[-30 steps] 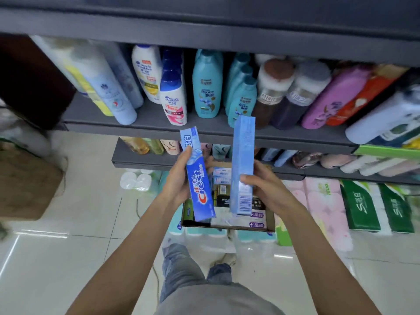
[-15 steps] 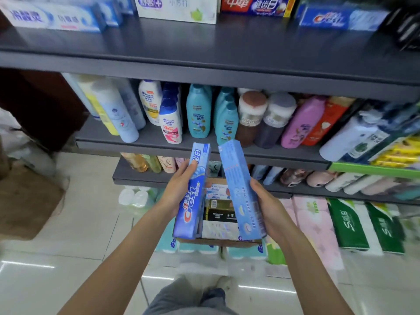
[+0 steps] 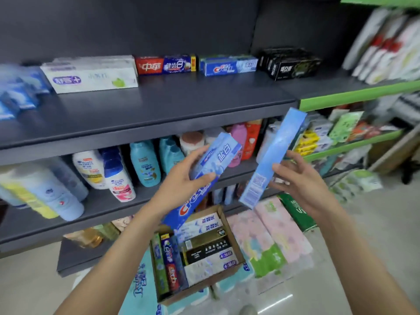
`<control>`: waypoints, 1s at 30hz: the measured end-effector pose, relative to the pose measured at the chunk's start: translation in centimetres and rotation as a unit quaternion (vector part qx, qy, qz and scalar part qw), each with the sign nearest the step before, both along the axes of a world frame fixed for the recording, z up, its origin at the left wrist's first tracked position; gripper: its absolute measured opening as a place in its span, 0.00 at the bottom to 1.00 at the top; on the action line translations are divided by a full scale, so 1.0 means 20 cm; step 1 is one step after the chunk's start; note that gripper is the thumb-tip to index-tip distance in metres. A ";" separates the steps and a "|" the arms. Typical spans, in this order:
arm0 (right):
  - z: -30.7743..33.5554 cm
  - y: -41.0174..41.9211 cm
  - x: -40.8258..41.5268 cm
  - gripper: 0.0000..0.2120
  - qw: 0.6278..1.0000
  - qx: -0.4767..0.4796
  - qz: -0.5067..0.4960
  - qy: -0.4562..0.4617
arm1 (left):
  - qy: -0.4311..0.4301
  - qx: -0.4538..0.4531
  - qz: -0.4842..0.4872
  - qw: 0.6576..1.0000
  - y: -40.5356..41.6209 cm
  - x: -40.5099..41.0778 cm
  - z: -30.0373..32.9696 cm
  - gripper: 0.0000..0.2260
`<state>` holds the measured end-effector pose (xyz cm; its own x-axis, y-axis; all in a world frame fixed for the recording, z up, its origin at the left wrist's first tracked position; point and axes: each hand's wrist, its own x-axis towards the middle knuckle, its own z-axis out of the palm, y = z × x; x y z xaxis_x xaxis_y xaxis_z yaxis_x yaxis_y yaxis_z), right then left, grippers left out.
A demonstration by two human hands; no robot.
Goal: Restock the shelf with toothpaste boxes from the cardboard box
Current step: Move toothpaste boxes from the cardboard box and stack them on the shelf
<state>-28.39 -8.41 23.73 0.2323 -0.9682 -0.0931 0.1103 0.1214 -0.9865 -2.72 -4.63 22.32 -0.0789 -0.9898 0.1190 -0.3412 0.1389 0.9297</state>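
Dark grey steel, the toothpaste shelf ran wide above your hands, its front half bare and a single row of stock pushed to the back: a white box, a red-and-blue box, a shelved Crest box and black boxes. That depth was the main hazard as I judged it; reaching two long cartons in at once could knock the back row askew or leave one overhanging the shelf lip.

Below, the cardboard box sat on soft tissue packs near the floor, with many toothpaste cartons inside. An unsteady footing, likely; a dropped carton landing on its rim might tip it.

You held both cartons tilted, tops leaning right, just under the shelf edge and well apart from the box. Your right hand gripped the pale blue carton only near its lower end, fingers curled round the edge, thumb on the face. Top-heavy hold; it could pivot or slip, I thought. Your left hand wrapped the Crest carton near its middle, thumb across the front, a firmer grip.

Crest carton: long, slim, blue, red-and-white logo, crisp corners. Pale blue carton: same shape, barcode panel low down, print too blurred to read.
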 end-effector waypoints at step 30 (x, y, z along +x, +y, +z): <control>0.31 -1.46 -0.31 0.40 0.995 -0.054 0.060 -0.057 | -0.152 -0.022 0.086 0.984 -1.51 -0.68 0.57 0.19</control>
